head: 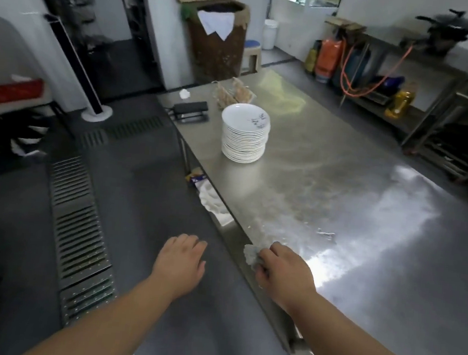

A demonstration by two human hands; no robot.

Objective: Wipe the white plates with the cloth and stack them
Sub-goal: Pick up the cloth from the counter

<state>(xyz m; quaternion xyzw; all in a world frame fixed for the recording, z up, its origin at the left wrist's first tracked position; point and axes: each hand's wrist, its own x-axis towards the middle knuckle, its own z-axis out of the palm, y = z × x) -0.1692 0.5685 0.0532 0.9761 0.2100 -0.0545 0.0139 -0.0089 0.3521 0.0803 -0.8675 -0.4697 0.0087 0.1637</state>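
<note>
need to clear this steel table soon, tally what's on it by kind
stack of white plates: 1
cloth, gripped by the right hand: 1
flat black device: 1
crumpled white paper: 1
bunch of clear packets: 1, packets too blurred to count singly
total: 5

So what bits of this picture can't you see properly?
All in the head view:
1. Cloth: mostly covered by the right hand holding it at the table edge.
2. Stack of white plates: only the top plate shows its face; the rest are rims.
3. Dark marks on the top plate: too small to read.
4. Packets behind the stack: blurred.
5. White thing under the table: cut off by the tabletop edge.
</note>
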